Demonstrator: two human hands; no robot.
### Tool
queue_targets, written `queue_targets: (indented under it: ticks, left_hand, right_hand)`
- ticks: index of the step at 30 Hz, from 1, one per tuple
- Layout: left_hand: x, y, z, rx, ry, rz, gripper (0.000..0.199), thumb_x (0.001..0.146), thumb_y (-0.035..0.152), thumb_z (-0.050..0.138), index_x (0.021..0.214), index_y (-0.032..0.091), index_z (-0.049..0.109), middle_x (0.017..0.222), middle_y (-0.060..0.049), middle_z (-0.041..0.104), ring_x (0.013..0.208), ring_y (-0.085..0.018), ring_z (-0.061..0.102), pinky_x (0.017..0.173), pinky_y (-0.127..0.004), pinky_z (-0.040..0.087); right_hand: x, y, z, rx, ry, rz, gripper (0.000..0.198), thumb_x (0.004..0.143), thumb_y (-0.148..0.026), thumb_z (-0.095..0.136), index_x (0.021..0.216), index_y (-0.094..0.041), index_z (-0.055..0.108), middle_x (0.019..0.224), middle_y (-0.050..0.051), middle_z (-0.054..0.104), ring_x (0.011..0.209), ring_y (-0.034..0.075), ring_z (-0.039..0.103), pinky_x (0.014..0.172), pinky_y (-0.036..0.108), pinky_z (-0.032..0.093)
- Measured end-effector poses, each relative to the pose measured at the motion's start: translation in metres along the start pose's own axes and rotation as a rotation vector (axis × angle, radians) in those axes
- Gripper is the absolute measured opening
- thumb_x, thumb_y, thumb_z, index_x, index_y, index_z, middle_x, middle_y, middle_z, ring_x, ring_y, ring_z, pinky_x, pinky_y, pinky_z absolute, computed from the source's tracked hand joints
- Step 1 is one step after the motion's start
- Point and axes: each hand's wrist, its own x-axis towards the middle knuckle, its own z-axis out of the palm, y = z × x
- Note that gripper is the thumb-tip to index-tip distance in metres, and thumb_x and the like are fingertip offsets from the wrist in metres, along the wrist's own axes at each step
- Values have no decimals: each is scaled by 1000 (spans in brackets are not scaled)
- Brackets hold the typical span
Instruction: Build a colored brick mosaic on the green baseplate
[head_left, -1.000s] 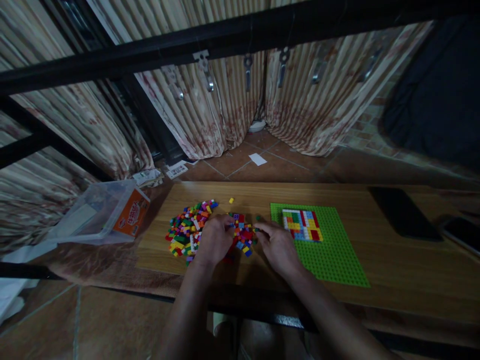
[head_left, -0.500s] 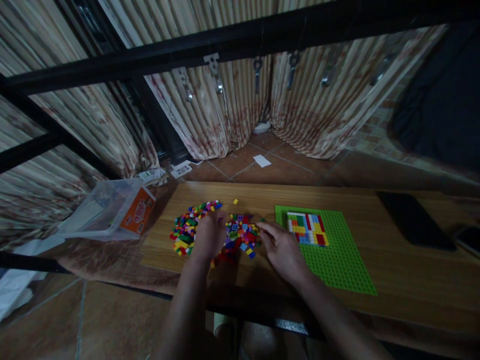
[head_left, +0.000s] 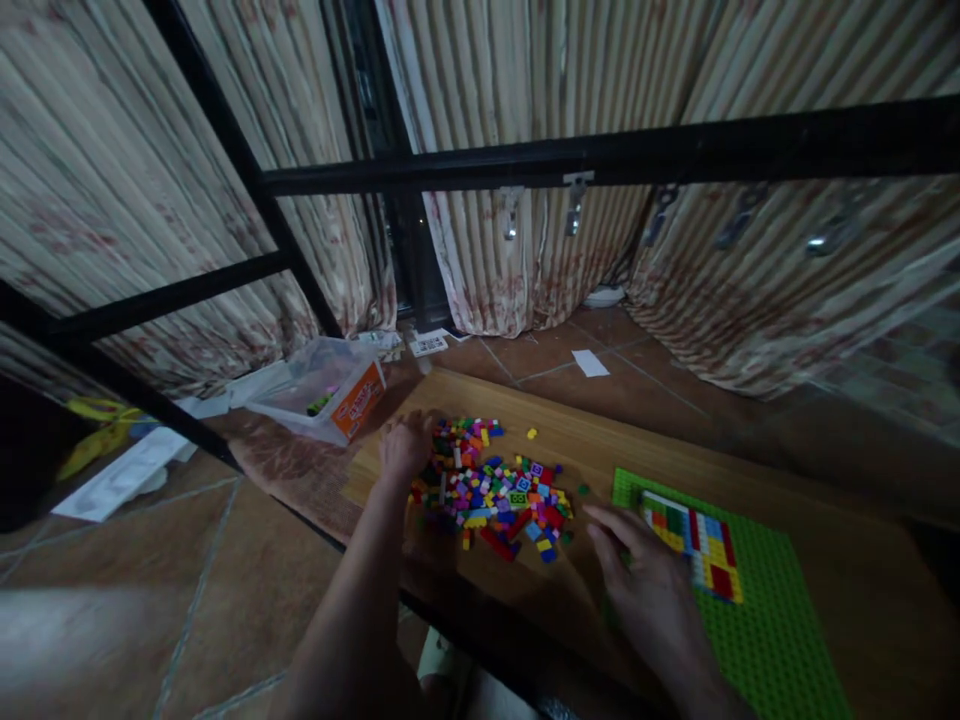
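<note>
Many small colourful toy bricks (head_left: 487,495) lie in a loose pile on the wooden table. My left hand (head_left: 406,447) reaches to the pile's left end, fingers apart and touching or just over the bricks there; part of the pile is hidden behind it. To the right of the pile, my right hand (head_left: 652,580) hovers over the table with thumb and forefinger tips close together; whatever is between them is too small to make out. Just right of this hand lies a green studded baseplate (head_left: 780,620), bearing a multicoloured block of joined bricks (head_left: 701,545).
A clear plastic box (head_left: 300,395) with an orange label stands beyond the table's left end. A yellow brick (head_left: 532,434) and a dark green brick (head_left: 583,490) lie apart from the pile. A black metal rail (head_left: 480,170) with hanging clips crosses ahead, before striped curtains (head_left: 517,80).
The view has swung left. My left hand has moved from the middle of the pile to its left end. My right hand has drawn away from the pile's right edge, toward the baseplate.
</note>
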Motion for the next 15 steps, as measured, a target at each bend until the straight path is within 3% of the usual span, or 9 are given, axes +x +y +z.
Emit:
queue_targets:
  ticks: [8, 15]
  left_hand:
    - [-9, 10, 13, -184, -108, 242, 37, 94, 36, 37, 111, 20, 65, 119, -7, 65, 114, -18, 56, 101, -29, 37]
    - [-17, 29, 10, -333, -187, 273, 46, 96, 42, 28, 116, 19, 63, 112, -6, 69, 105, -18, 62, 91, -27, 44]
  right_hand:
    - [0, 4, -1, -15, 46, -57, 30, 89, -40, 45, 100, -24, 68, 105, 6, 71, 97, 23, 66, 85, 38, 53]
    - [-2, 5, 0, -38, 23, -62, 31, 90, -40, 44, 101, -23, 67, 107, 7, 70, 98, 22, 66, 86, 38, 52]
